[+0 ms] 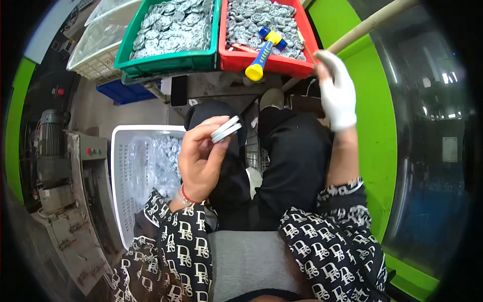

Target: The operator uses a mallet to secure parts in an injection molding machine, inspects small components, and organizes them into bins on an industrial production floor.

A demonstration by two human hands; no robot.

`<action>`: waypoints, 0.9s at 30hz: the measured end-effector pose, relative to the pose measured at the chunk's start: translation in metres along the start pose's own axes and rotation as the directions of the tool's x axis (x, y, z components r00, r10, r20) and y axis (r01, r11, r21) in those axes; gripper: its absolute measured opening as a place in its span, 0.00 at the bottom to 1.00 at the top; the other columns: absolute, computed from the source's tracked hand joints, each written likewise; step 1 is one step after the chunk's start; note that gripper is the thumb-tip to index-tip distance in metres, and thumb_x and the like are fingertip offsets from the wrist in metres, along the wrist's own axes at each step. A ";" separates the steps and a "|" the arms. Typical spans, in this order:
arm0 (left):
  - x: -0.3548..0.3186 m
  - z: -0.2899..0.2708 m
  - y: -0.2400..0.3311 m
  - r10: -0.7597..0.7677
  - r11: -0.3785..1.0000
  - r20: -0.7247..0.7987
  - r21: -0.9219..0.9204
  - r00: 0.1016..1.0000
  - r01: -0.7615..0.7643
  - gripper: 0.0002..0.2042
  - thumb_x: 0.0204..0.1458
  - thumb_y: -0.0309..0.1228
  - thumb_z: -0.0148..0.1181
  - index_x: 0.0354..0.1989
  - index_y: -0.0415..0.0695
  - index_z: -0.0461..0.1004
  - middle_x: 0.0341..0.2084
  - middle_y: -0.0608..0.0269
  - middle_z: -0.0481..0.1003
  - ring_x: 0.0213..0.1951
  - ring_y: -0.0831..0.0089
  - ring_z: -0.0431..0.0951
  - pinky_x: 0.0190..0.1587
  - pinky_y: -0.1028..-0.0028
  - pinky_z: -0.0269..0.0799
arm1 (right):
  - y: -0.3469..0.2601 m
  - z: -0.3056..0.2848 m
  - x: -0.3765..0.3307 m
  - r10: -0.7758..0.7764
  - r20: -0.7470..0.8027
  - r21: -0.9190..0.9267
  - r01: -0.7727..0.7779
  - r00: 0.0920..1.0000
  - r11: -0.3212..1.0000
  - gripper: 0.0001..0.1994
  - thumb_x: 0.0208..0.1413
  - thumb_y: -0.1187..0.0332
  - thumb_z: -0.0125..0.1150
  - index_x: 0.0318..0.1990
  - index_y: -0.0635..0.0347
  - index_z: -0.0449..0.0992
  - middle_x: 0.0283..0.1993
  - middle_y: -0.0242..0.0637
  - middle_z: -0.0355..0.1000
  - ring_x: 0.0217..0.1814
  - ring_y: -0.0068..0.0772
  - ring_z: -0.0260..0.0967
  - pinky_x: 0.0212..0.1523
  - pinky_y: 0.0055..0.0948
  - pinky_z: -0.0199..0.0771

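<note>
My left hand (197,161), bare with a red bracelet at the wrist, pinches two flat grey metal discs (226,129) in front of my lap. They sit face to face, seen edge-on, with a narrow gap at one side. At the right corner of the red bin (282,64) is my right hand (336,90) in a white glove with bare fingertips. Its fingers are curled together; what they hold, if anything, I cannot make out. Across the red bin's front edge lies a blue and yellow mallet (262,58), on top of many small grey metal parts (251,22).
A green bin (171,63) of grey metal discs (176,22) stands left of the red one. Beside my left leg is a white basket (121,176) with bagged parts. A pale pole (370,25) slants at the right before a green panel (375,131). A motor (52,131) stands far left.
</note>
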State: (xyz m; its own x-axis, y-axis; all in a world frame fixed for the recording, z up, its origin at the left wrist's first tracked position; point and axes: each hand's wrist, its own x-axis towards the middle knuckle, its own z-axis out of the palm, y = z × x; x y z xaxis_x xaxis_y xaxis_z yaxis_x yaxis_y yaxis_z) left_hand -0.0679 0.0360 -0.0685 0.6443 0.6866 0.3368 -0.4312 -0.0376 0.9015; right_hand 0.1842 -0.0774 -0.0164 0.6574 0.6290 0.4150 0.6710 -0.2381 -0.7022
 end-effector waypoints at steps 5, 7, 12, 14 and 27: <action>0.009 -0.011 0.001 0.007 0.998 -0.016 0.061 1.000 -0.006 0.12 0.50 0.17 0.54 0.41 0.38 0.61 0.46 0.43 0.68 0.44 0.67 0.73 0.47 0.72 0.69 | 0.066 0.018 0.095 0.121 0.062 -0.584 -0.062 0.991 0.809 0.15 0.53 0.62 0.51 0.46 0.56 0.71 0.48 0.44 0.69 0.48 0.43 0.68 0.50 0.33 0.67; 0.008 -0.001 0.002 0.041 0.999 0.037 0.012 0.998 -0.042 0.14 0.48 0.13 0.53 0.43 0.38 0.62 0.49 0.44 0.66 0.49 0.65 0.71 0.50 0.73 0.67 | 0.079 0.010 0.111 0.200 0.020 -0.730 -0.122 0.980 0.672 0.14 0.52 0.63 0.51 0.45 0.55 0.72 0.50 0.43 0.67 0.49 0.46 0.67 0.50 0.35 0.67; 0.013 0.002 0.004 0.092 0.994 -0.036 0.066 0.995 -0.089 0.16 0.45 0.12 0.54 0.43 0.38 0.63 0.47 0.46 0.69 0.49 0.64 0.71 0.50 0.72 0.68 | 0.103 0.011 0.125 0.313 0.144 -0.927 0.017 0.939 0.375 0.14 0.54 0.62 0.44 0.46 0.54 0.69 0.52 0.48 0.64 0.52 0.51 0.65 0.51 0.43 0.65; 0.014 0.001 0.005 0.119 0.990 -0.064 0.081 0.991 -0.114 0.16 0.44 0.13 0.56 0.42 0.38 0.64 0.45 0.47 0.71 0.46 0.65 0.73 0.48 0.73 0.69 | 0.097 0.007 0.121 0.279 0.123 -0.921 0.004 0.952 0.390 0.15 0.55 0.64 0.43 0.47 0.54 0.68 0.51 0.49 0.64 0.52 0.52 0.64 0.52 0.44 0.65; 0.019 -0.005 0.002 0.231 0.941 0.001 0.253 0.973 -0.224 0.18 0.38 0.13 0.58 0.41 0.40 0.69 0.41 0.55 0.74 0.42 0.65 0.75 0.44 0.75 0.69 | -0.085 0.003 -0.084 -0.156 0.217 -0.121 0.185 0.964 0.975 0.07 0.49 0.70 0.61 0.34 0.63 0.76 0.25 0.38 0.71 0.25 0.30 0.69 0.28 0.23 0.67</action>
State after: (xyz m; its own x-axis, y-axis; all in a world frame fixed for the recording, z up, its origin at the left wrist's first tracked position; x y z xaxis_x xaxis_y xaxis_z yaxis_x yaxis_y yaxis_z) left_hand -0.0593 0.0527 -0.0616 0.5275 0.6589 0.5363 -0.3899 -0.3731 0.8419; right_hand 0.0709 -0.1078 0.0070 0.4549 0.8035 0.3840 0.8174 -0.2056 -0.5381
